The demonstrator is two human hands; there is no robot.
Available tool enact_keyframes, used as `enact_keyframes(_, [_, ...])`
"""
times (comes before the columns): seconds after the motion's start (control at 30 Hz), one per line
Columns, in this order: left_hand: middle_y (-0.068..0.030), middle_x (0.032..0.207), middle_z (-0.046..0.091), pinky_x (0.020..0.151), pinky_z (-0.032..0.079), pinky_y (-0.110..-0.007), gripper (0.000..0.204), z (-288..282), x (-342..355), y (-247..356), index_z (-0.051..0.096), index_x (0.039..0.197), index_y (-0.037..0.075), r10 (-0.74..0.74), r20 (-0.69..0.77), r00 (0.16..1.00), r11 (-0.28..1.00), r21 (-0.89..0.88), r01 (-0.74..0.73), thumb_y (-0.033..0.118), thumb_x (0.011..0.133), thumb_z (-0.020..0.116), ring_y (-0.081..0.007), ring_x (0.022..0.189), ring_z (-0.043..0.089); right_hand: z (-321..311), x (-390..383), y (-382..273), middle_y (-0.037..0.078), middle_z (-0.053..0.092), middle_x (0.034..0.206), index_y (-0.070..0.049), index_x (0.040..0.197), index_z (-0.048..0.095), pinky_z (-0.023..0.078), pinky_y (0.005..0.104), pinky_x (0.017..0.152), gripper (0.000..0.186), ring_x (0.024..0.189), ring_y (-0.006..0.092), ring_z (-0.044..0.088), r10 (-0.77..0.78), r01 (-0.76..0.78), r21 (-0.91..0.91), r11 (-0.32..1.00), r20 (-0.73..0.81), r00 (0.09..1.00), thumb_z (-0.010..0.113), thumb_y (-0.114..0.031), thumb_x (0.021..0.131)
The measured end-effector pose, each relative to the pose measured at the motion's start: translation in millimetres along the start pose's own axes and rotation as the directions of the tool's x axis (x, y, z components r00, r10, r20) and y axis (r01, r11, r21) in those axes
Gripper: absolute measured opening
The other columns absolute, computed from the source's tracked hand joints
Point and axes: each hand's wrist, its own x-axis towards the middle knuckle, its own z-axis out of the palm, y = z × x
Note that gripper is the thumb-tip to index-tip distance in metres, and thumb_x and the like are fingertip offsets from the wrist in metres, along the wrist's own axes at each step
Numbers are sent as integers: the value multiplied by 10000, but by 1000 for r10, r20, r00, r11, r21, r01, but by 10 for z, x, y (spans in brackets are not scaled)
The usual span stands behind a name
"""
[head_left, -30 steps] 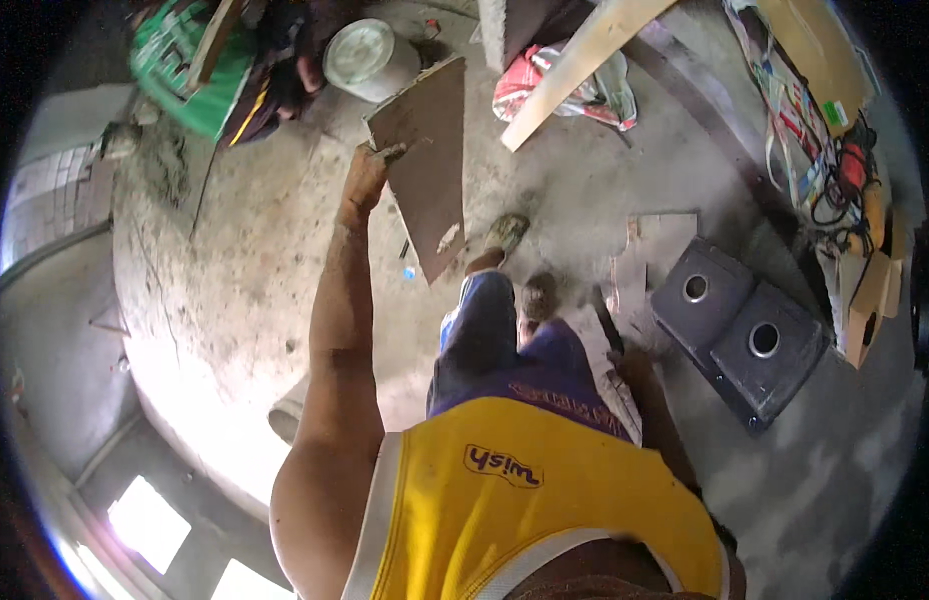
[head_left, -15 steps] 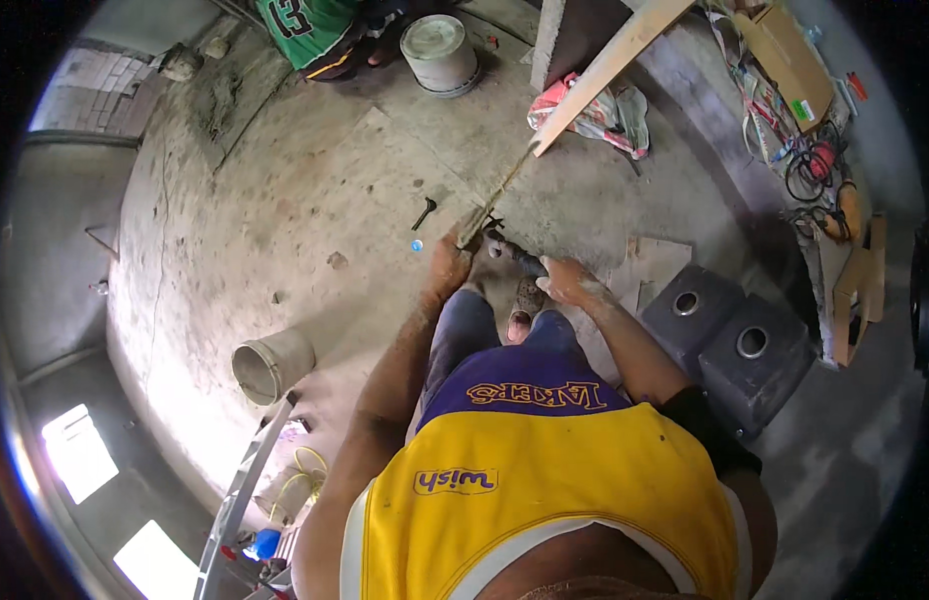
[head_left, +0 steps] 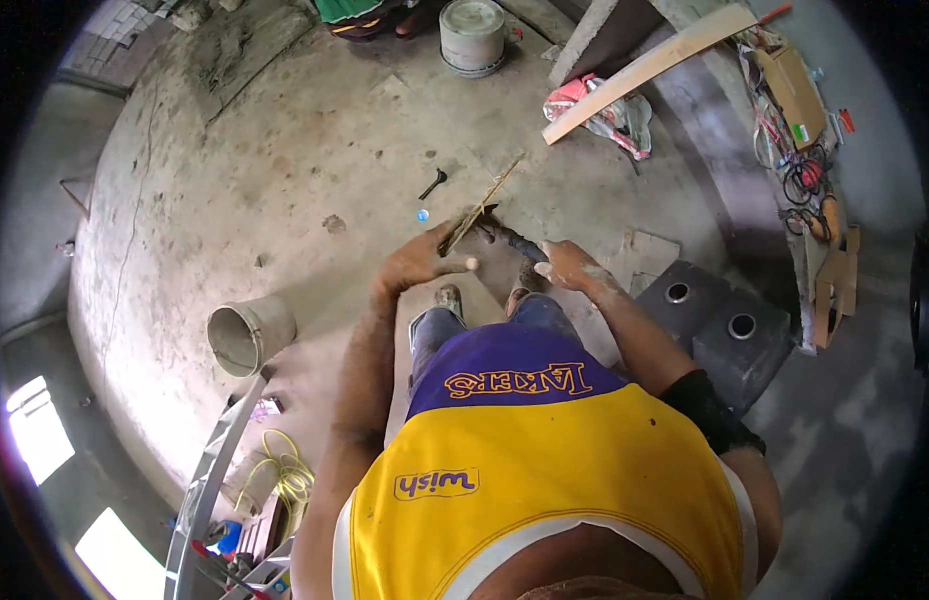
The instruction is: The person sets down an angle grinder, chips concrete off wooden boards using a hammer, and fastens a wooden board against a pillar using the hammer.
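Observation:
My left hand (head_left: pixel 421 258) holds the thin board (head_left: pixel 490 197), now seen nearly edge-on, with its thumb stretched out to the right. My right hand (head_left: pixel 574 264) grips the dark handle of a hammer-like tool (head_left: pixel 527 249), whose head lies against or just beside the board. Below them are my legs and shoes. A small black tool (head_left: pixel 434 183) and a blue disc (head_left: pixel 423 214) lie on the floor just beyond the board.
Around me are an upright bucket (head_left: pixel 473 36), a tipped bucket (head_left: pixel 247 335), an aluminium ladder (head_left: pixel 220 450), a yellow hose (head_left: pixel 285 468), a dark double sink (head_left: pixel 720 320), a plank (head_left: pixel 645 67), a bag (head_left: pixel 625 120), cardboard and cables. A person in green (head_left: pixel 345 18) is at the far edge.
The board has swung from broad face to edge-on and come down toward me. My right hand rose from my side with the tool to meet it; my left hand has since shifted leftward.

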Motion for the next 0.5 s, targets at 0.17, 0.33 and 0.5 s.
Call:
enact_keyframes(0.17, [-255,1355,543,1038,429,-395,970,-395,-88,-129,424,1426,-12,-155,5,988,988,-8,155,593,741,749,-337,1241,550,348,148,-468,293,653,1063,70,1253,542,508,476,882,508,1006,426,640,-14,11,55,998,52,999,626,-245,863])
enact_keyframes(0.33, [-238,1077,676,880,490,-424,543,-472,-5,-734,584,1244,14,-82,-271,959,893,408,192,409,876,642,-359,1030,647,623,297,-668,274,670,1013,46,1188,574,520,488,856,441,971,420,654,8,-13,59,998,79,997,623,-248,863])
enact_keyframes(0.5, [-242,1048,674,867,485,-433,405,-619,-83,-630,621,1164,-1,-139,-259,956,976,129,177,328,933,567,-380,976,641,701,384,-695,243,676,1012,12,1129,599,530,495,829,372,957,404,666,16,-15,-14,1000,47,999,615,-257,873])
